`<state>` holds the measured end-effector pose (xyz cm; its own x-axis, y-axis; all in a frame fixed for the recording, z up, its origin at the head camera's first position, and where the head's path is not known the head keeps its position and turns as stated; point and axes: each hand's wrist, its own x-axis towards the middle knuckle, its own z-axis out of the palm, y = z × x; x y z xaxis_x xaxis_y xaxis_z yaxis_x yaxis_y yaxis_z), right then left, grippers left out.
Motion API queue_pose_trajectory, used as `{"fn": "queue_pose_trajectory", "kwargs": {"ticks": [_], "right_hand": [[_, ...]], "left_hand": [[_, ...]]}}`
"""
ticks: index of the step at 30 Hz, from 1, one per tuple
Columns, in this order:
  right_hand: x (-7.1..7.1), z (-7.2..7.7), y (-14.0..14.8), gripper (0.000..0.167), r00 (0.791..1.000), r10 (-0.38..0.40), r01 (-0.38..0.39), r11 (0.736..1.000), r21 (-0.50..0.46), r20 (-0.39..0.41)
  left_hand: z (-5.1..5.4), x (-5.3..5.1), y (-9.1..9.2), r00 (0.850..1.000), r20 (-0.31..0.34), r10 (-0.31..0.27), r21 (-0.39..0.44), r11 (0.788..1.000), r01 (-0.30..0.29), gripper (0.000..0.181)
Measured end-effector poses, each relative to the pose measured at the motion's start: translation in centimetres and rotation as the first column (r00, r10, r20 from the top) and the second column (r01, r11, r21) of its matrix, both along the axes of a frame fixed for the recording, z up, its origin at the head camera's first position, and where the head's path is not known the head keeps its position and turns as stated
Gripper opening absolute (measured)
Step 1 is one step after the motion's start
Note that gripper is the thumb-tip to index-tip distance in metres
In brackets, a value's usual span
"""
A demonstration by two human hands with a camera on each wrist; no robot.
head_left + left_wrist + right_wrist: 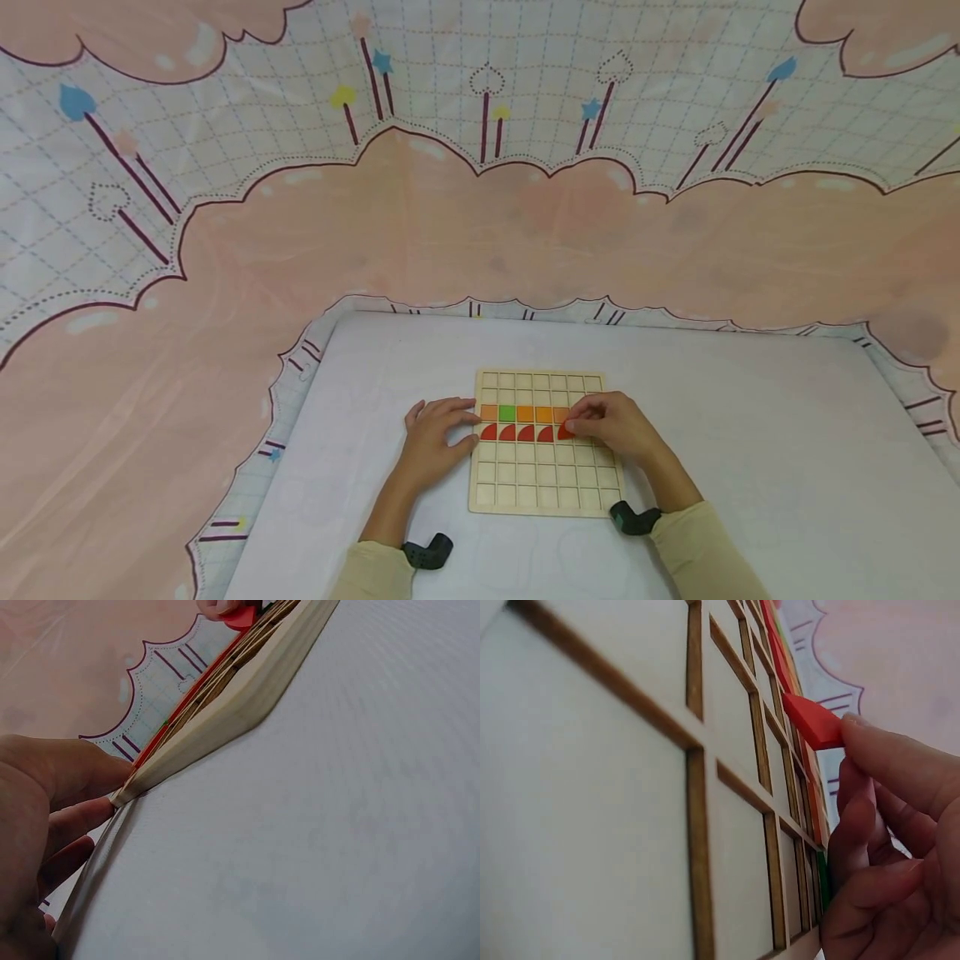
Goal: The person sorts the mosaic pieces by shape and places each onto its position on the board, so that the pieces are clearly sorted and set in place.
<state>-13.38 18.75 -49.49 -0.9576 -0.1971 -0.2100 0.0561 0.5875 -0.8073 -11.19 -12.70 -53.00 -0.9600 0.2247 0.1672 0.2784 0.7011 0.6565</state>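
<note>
A wooden grid board [536,475] lies on the white table. One row of it holds orange squares [543,414] and a green square [507,413]. In the row just below, several red quarter-circle pieces [527,433] sit in the cells. My right hand [618,425] pinches another red quarter-circle piece [814,722] between thumb and finger, tilted over the end of that red row. It covers the board's right part there; a green edge [823,877] shows beside its fingers in the right wrist view. My left hand [435,442] touches the board's left edge with extended fingers.
The white table [750,433] spreads out on both sides of the board. Behind and to the left hangs a pink and white patterned cloth [525,242]. A black device [429,552] is strapped on the left wrist and another black device [634,518] on the right.
</note>
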Motion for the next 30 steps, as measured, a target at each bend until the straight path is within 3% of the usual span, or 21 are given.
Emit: {"fn": "queue_pose_trajectory", "kwargs": {"ticks": [19,30], "right_hand": [[0.02,0.10,-0.32,0.008,0.996,0.047,-0.036,0.989,0.147,-0.074],[-0.16,0.11,0.04,0.020,0.996,0.074,-0.069,0.992,0.108,-0.047]], "left_hand": [[-0.24,-0.07,0.01,1.000,0.008,0.003,0.005,1.000,-0.003,0.022],[-0.03,-0.06,0.03,1.000,-0.009,0.000,0.003,1.000,0.000,0.022]]}}
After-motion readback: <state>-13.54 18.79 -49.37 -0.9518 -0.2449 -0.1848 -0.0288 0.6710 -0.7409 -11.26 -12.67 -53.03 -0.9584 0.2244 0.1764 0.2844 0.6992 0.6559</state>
